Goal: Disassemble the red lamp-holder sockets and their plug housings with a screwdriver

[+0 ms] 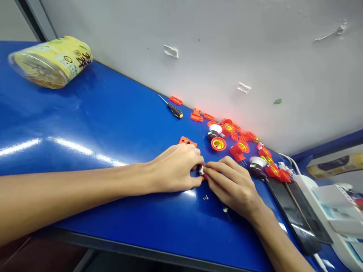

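Note:
My left hand (176, 168) and my right hand (232, 185) meet fingertip to fingertip on the blue table (107, 113). Both pinch a small part (202, 170) with red and white showing between the fingers; most of it is hidden. An orange plastic piece (187, 142) lies just behind my left hand. Two small metal bits (206, 197) lie on the table in front of my right hand.
Several orange lamp sockets and clips (241, 145) lie along the grey wall, with a black-and-yellow screwdriver (172, 108) to their left. A yellow jar (51, 62) lies on its side at far left. Two dark phones (295, 211) and a white box (334, 215) sit at right.

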